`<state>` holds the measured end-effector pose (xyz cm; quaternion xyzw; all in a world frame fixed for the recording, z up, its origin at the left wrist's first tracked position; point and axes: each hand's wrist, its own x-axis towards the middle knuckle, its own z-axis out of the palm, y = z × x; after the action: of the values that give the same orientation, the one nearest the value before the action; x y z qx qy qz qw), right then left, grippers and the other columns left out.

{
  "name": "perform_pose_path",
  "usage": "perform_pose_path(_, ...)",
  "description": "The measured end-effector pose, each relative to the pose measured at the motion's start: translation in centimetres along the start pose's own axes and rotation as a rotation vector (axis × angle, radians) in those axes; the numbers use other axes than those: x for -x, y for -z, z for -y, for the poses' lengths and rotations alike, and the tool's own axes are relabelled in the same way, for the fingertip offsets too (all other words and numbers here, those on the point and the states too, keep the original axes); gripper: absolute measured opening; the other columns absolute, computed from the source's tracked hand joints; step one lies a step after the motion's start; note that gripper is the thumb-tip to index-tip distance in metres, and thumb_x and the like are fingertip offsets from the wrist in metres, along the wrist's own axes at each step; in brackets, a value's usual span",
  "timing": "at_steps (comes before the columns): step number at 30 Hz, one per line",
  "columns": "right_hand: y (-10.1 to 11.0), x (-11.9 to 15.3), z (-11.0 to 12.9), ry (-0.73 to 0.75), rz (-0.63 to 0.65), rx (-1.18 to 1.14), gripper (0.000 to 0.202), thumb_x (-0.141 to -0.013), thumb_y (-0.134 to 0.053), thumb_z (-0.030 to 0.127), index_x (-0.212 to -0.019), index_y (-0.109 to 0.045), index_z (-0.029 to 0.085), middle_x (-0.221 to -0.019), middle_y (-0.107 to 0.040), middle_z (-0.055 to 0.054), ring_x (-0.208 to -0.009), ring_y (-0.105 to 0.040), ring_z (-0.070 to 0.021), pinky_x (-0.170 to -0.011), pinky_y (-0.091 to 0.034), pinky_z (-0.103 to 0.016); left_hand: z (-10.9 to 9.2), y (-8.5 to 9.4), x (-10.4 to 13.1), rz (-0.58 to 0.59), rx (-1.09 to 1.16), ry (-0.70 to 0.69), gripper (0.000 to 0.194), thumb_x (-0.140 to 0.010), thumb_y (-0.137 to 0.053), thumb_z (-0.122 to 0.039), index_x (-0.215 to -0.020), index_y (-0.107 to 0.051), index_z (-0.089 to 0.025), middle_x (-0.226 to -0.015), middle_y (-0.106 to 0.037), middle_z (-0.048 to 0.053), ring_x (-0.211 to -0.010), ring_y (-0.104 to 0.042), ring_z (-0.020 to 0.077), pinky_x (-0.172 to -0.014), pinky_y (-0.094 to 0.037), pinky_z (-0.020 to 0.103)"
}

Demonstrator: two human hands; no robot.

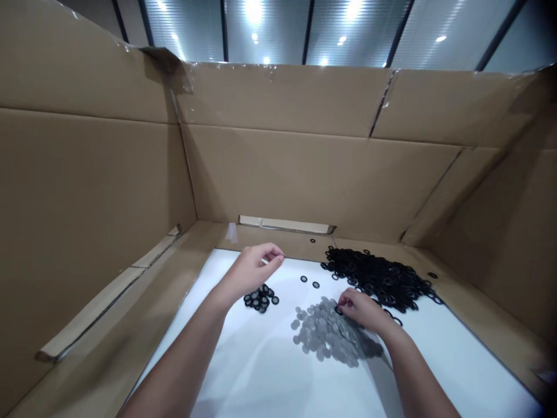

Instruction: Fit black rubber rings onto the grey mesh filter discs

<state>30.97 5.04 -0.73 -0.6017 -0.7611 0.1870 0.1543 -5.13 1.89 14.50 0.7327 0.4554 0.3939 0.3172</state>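
Observation:
My right hand point(359, 307) pinches a small black ring point(338, 310) over the edge of a heap of translucent grey discs point(322, 328). Up and to the left, my left hand point(261, 264) hovers above the white board point(243, 371), thumb and fingertips drawn together; anything between them is too small to make out. Just below that hand lies a small cluster of black rings with grey discs in their centres point(260, 299). Two more such pieces point(315, 285) sit apart between my hands. Behind my right hand spreads a large heap of black rings point(378, 276).
Tall cardboard walls point(278, 174) enclose the board at the back and on both sides. Stray rings point(432, 275) lie on the cardboard floor beyond the board. Folded cardboard strips point(287, 224) run along the back and left walls.

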Motion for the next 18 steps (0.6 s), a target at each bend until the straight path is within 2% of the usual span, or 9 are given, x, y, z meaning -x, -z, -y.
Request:
perform_pose_path(4,1.1,0.3,0.8,0.025,-0.045,-0.022,0.012,-0.077,-0.059,0.029,-0.075,-0.067,0.021,-0.082,-0.067,-0.006,-0.078,-0.062,-0.0227,-0.075,-0.045,-0.034,3.4,-4.8,1.3,0.158,-0.037,0.006,0.024,-0.091,-0.052,-0.031,-0.092,-0.072,-0.02,-0.088,-0.074,0.003,-0.076,-0.065,0.0166,-0.068,-0.046,0.025)
perform_pose_path(7,1.9,0.6,2.4,0.083,-0.083,-0.066,0.013,-0.081,-0.056,0.03,-0.078,-0.065,0.021,-0.087,-0.067,-0.006,-0.084,-0.062,-0.023,-0.079,-0.046,-0.034,6.1,-8.2,2.5,0.21,-0.031,-0.066,0.023,-0.09,-0.051,-0.026,-0.095,-0.073,-0.021,-0.095,-0.075,0.004,-0.079,-0.065,0.0162,-0.07,-0.047,0.026)
perform_pose_path(9,1.7,0.6,4.4,0.144,-0.097,-0.106,0.013,-0.084,-0.054,0.029,-0.082,-0.064,0.021,-0.09,-0.067,-0.005,-0.086,-0.062,-0.0223,-0.079,-0.046,-0.033,7.5,-10.0,3.3,0.186,0.031,-0.057,0.022,-0.09,-0.054,-0.028,-0.1,-0.072,-0.02,-0.096,-0.073,0.006,-0.081,-0.066,0.0173,-0.071,-0.049,0.027)
perform_pose_path(11,0.7,0.7,6.8,0.21,-0.104,-0.157,0.011,-0.086,-0.052,0.027,-0.083,-0.062,0.022,-0.091,-0.066,-0.004,-0.086,-0.062,-0.0205,-0.075,-0.046,-0.031,8.5,-11.4,4.0,0.209,0.193,0.004,0.029,-0.09,-0.059,-0.034,-0.113,-0.067,-0.019,-0.095,-0.072,0.007,-0.083,-0.067,0.0184,-0.071,-0.051,0.027)
perform_pose_path(13,-0.6,0.9,9.1,0.306,-0.096,-0.284,0.007,-0.086,-0.053,0.021,-0.083,-0.06,0.021,-0.089,-0.064,-0.003,-0.082,-0.06,-0.0188,-0.075,-0.045,-0.03,9.1,-12.6,4.4,0.25,0.436,0.075,0.048,-0.085,-0.067,-0.046,-0.124,-0.06,-0.018,-0.098,-0.069,0.009,-0.086,-0.066,0.0202,-0.065,-0.053,0.027)
perform_pose_path(15,-1.8,1.1,10.8,0.352,-0.08,-0.351,0.006,-0.081,-0.056,0.015,-0.081,-0.058,0.021,-0.088,-0.062,-0.002,-0.081,-0.059,-0.0183,-0.074,-0.045,-0.029,9.4,-13.6,4.6,0.263,0.661,0.165,0.056,-0.081,-0.069,-0.058,-0.116,-0.059,-0.015,-0.091,-0.065,0.007,-0.08,-0.066,0.0201,-0.061,-0.056,0.03)
perform_pose_path(18,-2.2,1.4,11.5,0.323,-0.04,-0.373,0.006,-0.082,-0.056,0.016,-0.083,-0.06,0.021,-0.086,-0.063,-0.001,-0.077,-0.059,-0.0176,-0.07,-0.045,-0.028,9.8,-14.5,4.3,0.224,0.791,0.285,0.061,-0.072,-0.073,-0.067,-0.097,-0.06,-0.013,-0.075,-0.063,0.004,-0.067,-0.064,0.0168,-0.059,-0.056,0.03)
